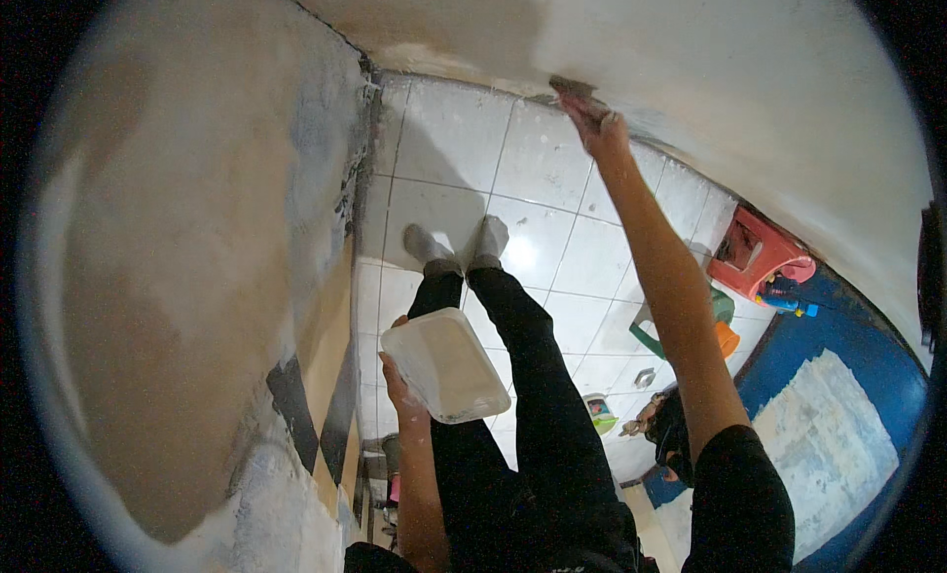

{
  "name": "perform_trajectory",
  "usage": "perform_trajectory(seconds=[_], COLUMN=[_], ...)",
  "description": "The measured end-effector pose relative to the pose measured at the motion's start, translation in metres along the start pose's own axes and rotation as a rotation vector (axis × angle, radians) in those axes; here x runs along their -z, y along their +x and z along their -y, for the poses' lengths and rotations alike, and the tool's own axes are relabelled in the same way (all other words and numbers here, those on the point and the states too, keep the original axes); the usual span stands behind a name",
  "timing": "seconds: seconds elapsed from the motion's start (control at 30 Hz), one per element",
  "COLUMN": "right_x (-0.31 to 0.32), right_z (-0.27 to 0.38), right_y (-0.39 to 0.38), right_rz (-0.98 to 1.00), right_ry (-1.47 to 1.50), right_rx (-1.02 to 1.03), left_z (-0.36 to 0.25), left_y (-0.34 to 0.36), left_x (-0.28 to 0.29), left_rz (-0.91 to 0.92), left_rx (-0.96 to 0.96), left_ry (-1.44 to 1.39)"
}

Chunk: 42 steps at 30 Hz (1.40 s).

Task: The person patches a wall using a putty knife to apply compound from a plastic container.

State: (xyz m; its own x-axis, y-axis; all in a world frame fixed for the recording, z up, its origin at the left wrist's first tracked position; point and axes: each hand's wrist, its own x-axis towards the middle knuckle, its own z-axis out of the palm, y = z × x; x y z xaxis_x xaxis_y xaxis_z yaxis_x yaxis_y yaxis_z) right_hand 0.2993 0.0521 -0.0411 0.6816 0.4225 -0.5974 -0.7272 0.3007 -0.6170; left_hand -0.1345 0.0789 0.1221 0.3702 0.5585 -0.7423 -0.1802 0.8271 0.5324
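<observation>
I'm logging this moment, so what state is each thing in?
White tray: held in left hand, smeared.
Flat tool: held in right hand, against front wall.
Left wall: patchy, damaged at corner.
Floor tiles: flecked.
Blue panel: partly covered in white.
Grey socks: worn.
Red plastic item: orientation unclear.

Hidden under white tray (450, 366), lower centre: most of left hand (398, 378). Too small to name, top centre: dark tool (572, 84) in right hand (600, 129). Partly behind right forearm (681, 292), right of centre: green item (723, 303). Cut by lower edge: black sleeve (745, 504). Cropped, far right: dark shape (928, 277).
</observation>
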Motion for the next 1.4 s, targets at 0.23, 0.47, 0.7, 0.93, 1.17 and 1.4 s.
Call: perform_trajectory(seconds=[0.23,0.47,0.7,0.93,1.17,1.4], right_x=[-0.056,-0.156,-0.144,-0.212,-0.275,-0.218], right_z=[0.061,0.074,-0.044,-0.027,0.019,-0.002], right_y=[-0.057,-0.201,-0.098,-0.038,-0.179,-0.044], right_rz=[0.178,-0.024,0.465,0.523,0.123,0.332], right_ry=[-0.681,0.097,-0.64,-0.401,0.144,-0.756], right_rx=[0.261,-0.103,0.001,0.168,-0.135,0.304], left_z=[0.003,-0.019,-0.024,-0.041,-0.032,-0.026], left_y=[-0.005,-0.018,-0.021,-0.028,-0.025,-0.014], left_x=[0.005,-0.007,0.005,0.023,0.033,0.001], left_rz=[0.01,0.085,0.024,-0.113,-0.032,0.07], left_rx=[-0.012,-0.014,-0.053,-0.022,-0.027,-0.034], left_ry=[-0.057,-0.084,-0.116,-0.097,-0.127,-0.169])
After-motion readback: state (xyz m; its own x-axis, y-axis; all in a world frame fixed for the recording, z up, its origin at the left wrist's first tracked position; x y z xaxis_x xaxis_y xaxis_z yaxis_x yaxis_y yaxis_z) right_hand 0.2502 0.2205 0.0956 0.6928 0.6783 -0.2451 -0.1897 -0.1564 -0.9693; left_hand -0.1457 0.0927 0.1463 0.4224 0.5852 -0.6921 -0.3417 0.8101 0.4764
